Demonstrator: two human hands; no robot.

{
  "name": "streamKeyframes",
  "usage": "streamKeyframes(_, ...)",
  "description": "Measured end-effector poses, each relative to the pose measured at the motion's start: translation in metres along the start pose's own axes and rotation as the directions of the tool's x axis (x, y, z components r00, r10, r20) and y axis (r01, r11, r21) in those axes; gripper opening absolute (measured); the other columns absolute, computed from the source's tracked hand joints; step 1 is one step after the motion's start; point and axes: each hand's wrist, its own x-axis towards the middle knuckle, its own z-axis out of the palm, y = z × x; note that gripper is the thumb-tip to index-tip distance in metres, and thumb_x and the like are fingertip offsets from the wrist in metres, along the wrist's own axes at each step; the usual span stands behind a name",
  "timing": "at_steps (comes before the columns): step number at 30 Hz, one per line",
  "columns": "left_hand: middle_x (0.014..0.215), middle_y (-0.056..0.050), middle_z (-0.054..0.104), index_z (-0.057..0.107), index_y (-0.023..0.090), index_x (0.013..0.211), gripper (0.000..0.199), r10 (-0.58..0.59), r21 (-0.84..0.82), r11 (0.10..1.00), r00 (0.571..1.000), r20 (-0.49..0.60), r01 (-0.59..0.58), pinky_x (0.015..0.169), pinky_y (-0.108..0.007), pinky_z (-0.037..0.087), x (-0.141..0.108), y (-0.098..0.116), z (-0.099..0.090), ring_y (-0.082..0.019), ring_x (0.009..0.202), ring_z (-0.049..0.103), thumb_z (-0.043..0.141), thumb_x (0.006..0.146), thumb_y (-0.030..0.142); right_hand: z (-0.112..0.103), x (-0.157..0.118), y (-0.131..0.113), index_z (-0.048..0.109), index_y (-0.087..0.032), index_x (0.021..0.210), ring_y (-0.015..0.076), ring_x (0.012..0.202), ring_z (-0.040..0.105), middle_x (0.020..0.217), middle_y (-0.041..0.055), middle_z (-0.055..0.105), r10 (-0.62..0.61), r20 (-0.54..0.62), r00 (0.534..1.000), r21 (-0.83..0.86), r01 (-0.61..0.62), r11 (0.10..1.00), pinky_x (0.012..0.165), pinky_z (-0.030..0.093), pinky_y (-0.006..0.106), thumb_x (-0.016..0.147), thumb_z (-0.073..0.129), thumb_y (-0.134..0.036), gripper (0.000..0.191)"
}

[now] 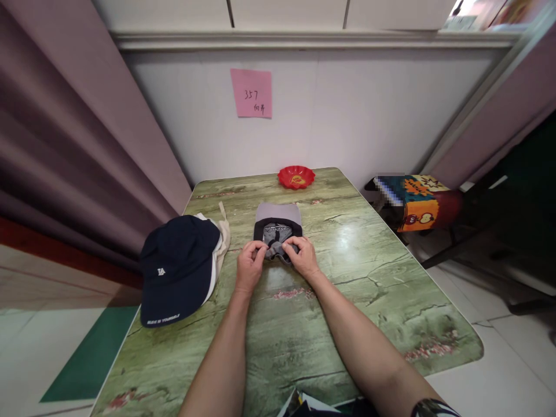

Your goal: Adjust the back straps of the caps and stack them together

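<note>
A grey baseball cap lies upside down on the table, its brim toward the wall and its dark inside showing. My left hand pinches the near left edge of the cap, around the back strap. On the near right edge, my right hand pinches the same strap area with thumb and fingers. The fingertips partly hide the strap, so its fastening cannot be made out. To the left, a navy cap with white lettering rests on top of white and beige caps, apart from my hands.
A red scalloped dish sits at the table's far edge. The green wood-patterned table meets a white wall bearing a pink note. A stool with a colourful cover stands to the right. Purple curtains hang at both sides.
</note>
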Motion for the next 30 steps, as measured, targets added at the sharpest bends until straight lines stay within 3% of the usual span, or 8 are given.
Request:
streamKeyframes(3, 0.082, -0.002, 0.066, 0.065, 0.018, 0.089, 0.020, -0.074, -0.143, 0.986, 0.993, 0.088, 0.086, 0.073, -0.027, 0.047, -0.001, -0.005, 0.002, -0.015, 0.075, 0.059, 0.055, 0.091, 0.035, 0.000, 0.000, 0.001, 0.067, -0.025, 0.076, 0.0196, 0.083, 0.063, 0.082, -0.0006, 0.073, 0.004, -0.003, 1.000, 0.006, -0.004, 1.000, 0.101, 0.034, 0.040, 0.089, 0.056, -0.039, 0.022)
streamKeyframes(6, 0.085, -0.001, 0.067, 0.065, 0.019, 0.102, 0.027, -0.113, -0.135, 0.982, 0.984, 0.137, 0.131, 0.060, -0.024, 0.043, -0.003, -0.005, 0.005, -0.011, 0.060, 0.053, 0.065, 0.084, 0.039, -0.001, 0.000, 0.003, 0.066, -0.025, 0.077, 0.0197, 0.084, 0.063, 0.083, -0.0007, 0.073, -0.004, 0.005, 1.000, -0.001, 0.004, 1.000, 0.101, 0.034, 0.039, 0.091, 0.054, -0.040, 0.024)
streamKeyframes(9, 0.083, 0.000, 0.064, 0.070, 0.019, 0.096, 0.031, -0.051, 0.005, 0.999, 0.988, 0.144, 0.051, 0.057, -0.024, 0.041, -0.004, -0.001, 0.007, -0.011, 0.060, 0.051, 0.077, 0.073, 0.038, 0.000, 0.000, 0.004, 0.065, -0.025, 0.076, 0.0195, 0.086, 0.062, 0.083, -0.0009, 0.072, -0.012, 0.016, 1.000, -0.014, 0.012, 1.000, 0.105, 0.031, 0.040, 0.092, 0.052, -0.038, 0.024)
streamKeyframes(12, 0.077, -0.001, 0.062, 0.072, 0.019, 0.082, 0.016, 0.032, 0.075, 0.996, 0.992, 0.120, -0.041, 0.070, -0.027, 0.044, -0.003, 0.003, 0.007, -0.016, 0.073, 0.058, 0.073, 0.077, 0.035, 0.001, 0.000, 0.003, 0.065, -0.025, 0.077, 0.0195, 0.087, 0.062, 0.083, -0.0008, 0.072, -0.013, 0.013, 1.000, -0.023, 0.014, 1.000, 0.107, 0.028, 0.041, 0.092, 0.052, -0.038, 0.024)
streamKeyframes(22, 0.075, -0.001, 0.063, 0.068, 0.019, 0.073, 0.015, 0.024, 0.027, 0.999, 0.994, 0.109, -0.027, 0.072, -0.029, 0.043, -0.001, 0.007, 0.002, -0.016, 0.073, 0.058, 0.067, 0.081, 0.031, 0.002, -0.001, 0.000, 0.065, -0.024, 0.074, 0.0195, 0.089, 0.064, 0.082, -0.0004, 0.073, -0.012, -0.047, 0.999, -0.007, 0.012, 1.000, 0.110, 0.024, 0.043, 0.091, 0.056, -0.038, 0.024)
streamKeyframes(27, 0.074, -0.001, 0.062, 0.068, 0.018, 0.073, 0.017, -0.060, 0.005, 0.998, 0.989, 0.134, 0.059, 0.071, -0.028, 0.044, -0.002, 0.001, 0.002, -0.016, 0.072, 0.057, 0.068, 0.080, 0.034, 0.001, 0.000, 0.000, 0.065, -0.024, 0.073, 0.0196, 0.086, 0.063, 0.081, 0.0001, 0.072, 0.006, -0.036, 0.999, 0.013, -0.006, 1.000, 0.104, 0.032, 0.040, 0.090, 0.055, -0.039, 0.025)
streamKeyframes(30, 0.082, -0.001, 0.064, 0.068, 0.018, 0.087, 0.020, -0.136, -0.080, 0.985, 0.970, 0.203, 0.155, 0.070, -0.027, 0.046, -0.003, -0.004, 0.002, -0.015, 0.074, 0.058, 0.073, 0.075, 0.034, 0.000, 0.000, 0.000, 0.065, -0.024, 0.072, 0.0198, 0.083, 0.062, 0.080, 0.0003, 0.072, 0.009, -0.037, 0.999, 0.023, -0.008, 1.000, 0.096, 0.037, 0.037, 0.090, 0.055, -0.040, 0.025)
